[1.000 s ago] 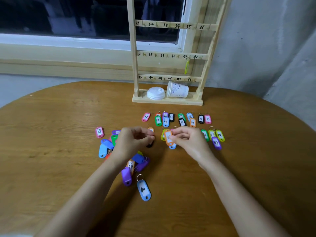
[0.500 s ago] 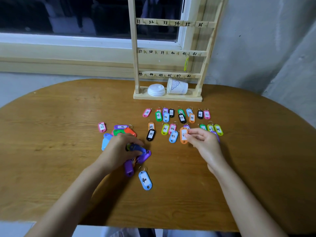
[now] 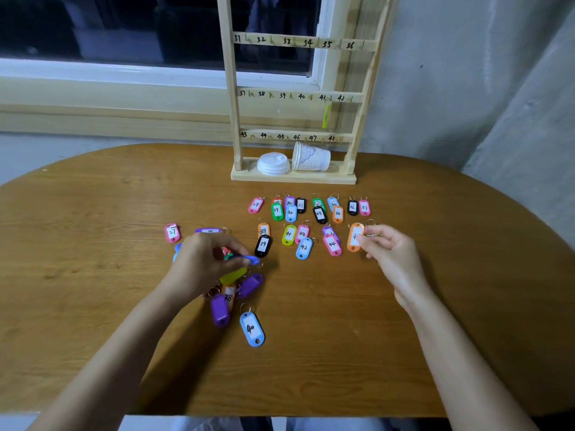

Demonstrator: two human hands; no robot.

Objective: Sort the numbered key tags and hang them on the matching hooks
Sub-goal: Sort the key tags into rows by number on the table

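Several coloured numbered key tags lie in two rows (image 3: 311, 213) on the wooden table (image 3: 93, 306) in front of a wooden hook rack (image 3: 295, 94) with numbers 31 to 48. One yellow-green tag (image 3: 325, 116) hangs under hook 41. My right hand (image 3: 389, 253) pinches an orange tag (image 3: 354, 237) at the right end of the second row. My left hand (image 3: 202, 262) sits over an unsorted pile (image 3: 230, 290) and pinches a blue tag (image 3: 249, 259). A light-blue tag marked 40 (image 3: 252, 329) lies alone nearer me.
A tipped paper cup (image 3: 311, 157) and white lids (image 3: 273, 163) rest on the rack's base. A pink tag marked 27 (image 3: 172, 233) lies left of the pile. A window and sill run behind the table; a grey wall stands at right.
My right hand carried the orange tag rightward along the second row to its right end. My left hand dropped to the pile and picked out a blue tag.
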